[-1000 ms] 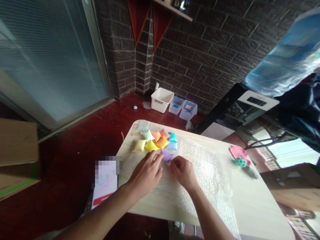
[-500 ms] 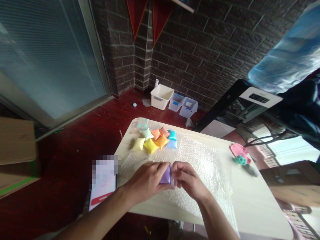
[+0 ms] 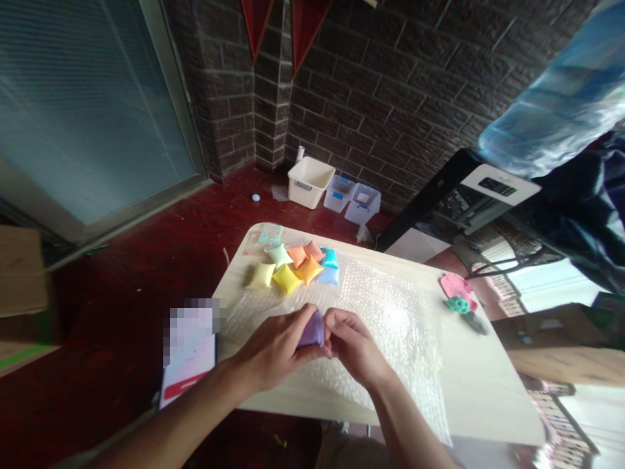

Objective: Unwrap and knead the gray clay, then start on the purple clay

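Observation:
A small purple packet (image 3: 310,332), which looks like bagged modelling clay, is held above the bubble wrap (image 3: 375,306). My left hand (image 3: 276,345) wraps round its left side, thumb and fingers closed on it. At its right edge my right hand (image 3: 354,342) pinches with thumb and fingers; what lies between those fingertips is mostly hidden. Beyond both hands lie several pillow-shaped packets, among them a yellow packet (image 3: 287,279), an orange packet (image 3: 309,269), a pale green packet (image 3: 278,255) and a bright blue packet (image 3: 329,258).
On the table's (image 3: 493,391) right side lie a pink piece (image 3: 455,286), a green lumpy piece (image 3: 458,304) and a grey piece (image 3: 474,322). A phone or tablet screen (image 3: 188,358) stands at the left edge. Bins (image 3: 307,189) sit on the floor behind.
The whole view has shifted slightly, so the table and hands appear further left. My right hand's fingers have shifted at the packet's edge; my left hand keeps its hold.

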`<state>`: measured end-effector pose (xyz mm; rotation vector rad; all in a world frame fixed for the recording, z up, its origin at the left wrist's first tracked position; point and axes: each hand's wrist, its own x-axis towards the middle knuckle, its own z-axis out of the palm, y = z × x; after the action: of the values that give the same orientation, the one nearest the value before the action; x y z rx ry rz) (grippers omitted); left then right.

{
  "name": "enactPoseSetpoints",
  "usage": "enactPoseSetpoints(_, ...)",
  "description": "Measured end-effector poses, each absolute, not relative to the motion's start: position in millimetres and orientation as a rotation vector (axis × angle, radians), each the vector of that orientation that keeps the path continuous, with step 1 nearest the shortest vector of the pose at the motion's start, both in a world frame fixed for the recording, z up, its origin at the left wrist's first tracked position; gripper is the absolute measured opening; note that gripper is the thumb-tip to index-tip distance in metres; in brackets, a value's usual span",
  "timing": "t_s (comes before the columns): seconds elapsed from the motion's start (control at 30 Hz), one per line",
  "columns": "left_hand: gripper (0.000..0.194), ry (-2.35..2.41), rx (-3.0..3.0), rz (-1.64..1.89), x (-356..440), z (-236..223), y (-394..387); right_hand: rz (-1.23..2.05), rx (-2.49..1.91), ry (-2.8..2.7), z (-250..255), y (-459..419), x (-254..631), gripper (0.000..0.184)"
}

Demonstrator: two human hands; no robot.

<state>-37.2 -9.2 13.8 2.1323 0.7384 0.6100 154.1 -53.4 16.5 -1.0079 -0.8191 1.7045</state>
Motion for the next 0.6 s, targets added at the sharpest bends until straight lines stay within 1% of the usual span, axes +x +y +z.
enactPoseSetpoints(0.07,0.034,0.748,2.127,0.578,-41,10,-9,1.709,-1.047,-0.87,14,-53,151,0.047)
enactPoseSetpoints(0.2,0.034,0.756,2.155,0.597,-43,5,-9,1.701,-1.091,-0.918,11,-54,149,0.046)
enactPoseSetpoints(0.4,0.027,0.777,2.224,0.702,-39,12,-9,1.678,-1.169,-0.928,11,-54,148,0.044)
enactPoseSetpoints(0.6,0.03,0.761,2.313,0.706,-38,17,-11,1.669,-1.173,-0.992,11,-55,150,0.041)
